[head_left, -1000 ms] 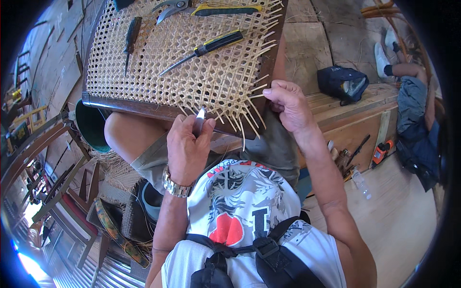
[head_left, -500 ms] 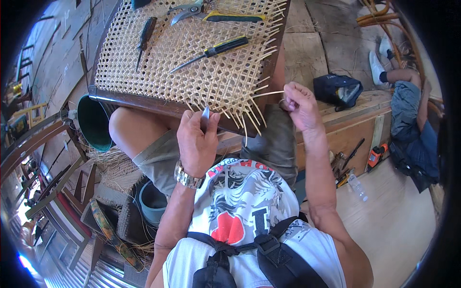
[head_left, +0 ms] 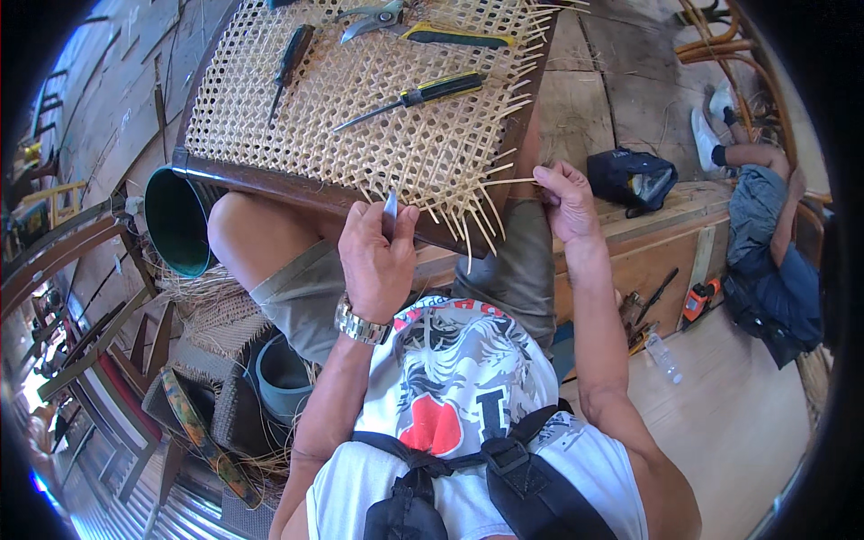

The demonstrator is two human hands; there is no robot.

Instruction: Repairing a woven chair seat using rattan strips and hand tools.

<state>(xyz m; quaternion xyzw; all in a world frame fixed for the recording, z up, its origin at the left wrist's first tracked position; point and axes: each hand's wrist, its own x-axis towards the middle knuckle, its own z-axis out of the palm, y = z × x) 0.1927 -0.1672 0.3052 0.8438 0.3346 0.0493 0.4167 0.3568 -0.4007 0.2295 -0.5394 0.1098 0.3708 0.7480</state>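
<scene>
A green bucket (head_left: pixel 176 219) stands at the far left, beside the person's knee. Resting on the lap is a dark wooden chair-seat frame (head_left: pixel 270 183) filled with a woven cane panel (head_left: pixel 360 99). On the panel lie, from left to right, a dark-handled awl (head_left: pixel 290 61), a pair of shears (head_left: pixel 371 18), and a yellow-and-black-handled knife (head_left: pixel 416 95).

The left hand (head_left: pixel 378 261) is closed in a fist round a small tool whose blade tip (head_left: pixel 391 203) points up at the near rail of the frame. The right hand (head_left: pixel 567 198) pinches a single cane strand (head_left: pixel 508 182) between thumb and forefinger at the panel's right corner.

The mesh appears complete across nearly the whole opening, so the weaving seems largely done. Loose strand ends (head_left: pixel 477 225) bristle from the near-right corner and along the right edge; these still look untrimmed and unfastened, which suggests that finishing the border remains.

Further right, a dark bag (head_left: pixel 632 177) sits on a wooden bench (head_left: pixel 670 243), and another person (head_left: pixel 765 261) in blue sits at the far right.
</scene>
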